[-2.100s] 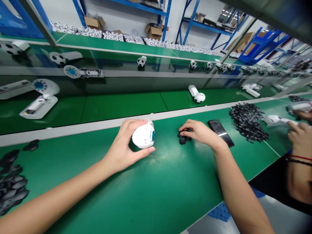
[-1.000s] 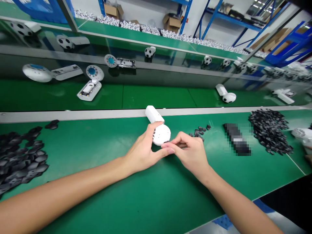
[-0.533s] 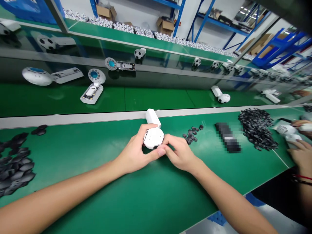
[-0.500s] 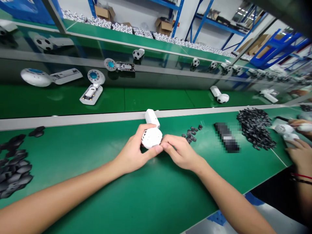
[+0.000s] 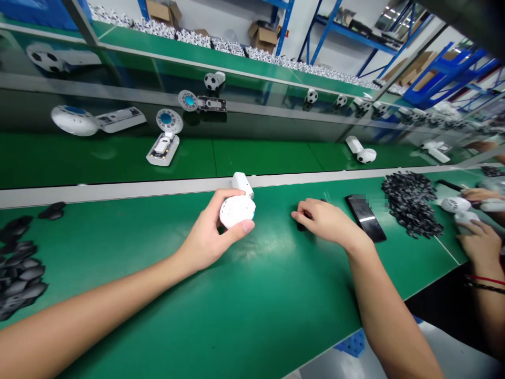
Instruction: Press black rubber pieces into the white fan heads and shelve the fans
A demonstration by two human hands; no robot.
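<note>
My left hand (image 5: 209,229) grips a white device (image 5: 237,211) with a round head and a block-shaped body, thumb on the front edge and fingers behind it. The device's body points away toward the metal rail. To the right, my right hand (image 5: 321,218) is over the small black pieces (image 5: 300,227), its fingers curled and its fingertips low at the green table (image 5: 244,310). The hand covers most of those pieces, and whether one is between its fingers is hidden.
A phone (image 5: 366,217) and a large heap of black parts (image 5: 412,202) lie right of my right hand. Bigger black parts (image 5: 23,273) lie far left. Beyond the rail (image 5: 118,190), a green belt (image 5: 256,158) carries white devices. A co-worker's hands (image 5: 479,245) work at far right.
My right hand has left the white device and moved right to the small black pieces. My left hand still holds the device, slightly further left. The devices at the left of the belt have shifted right.
</note>
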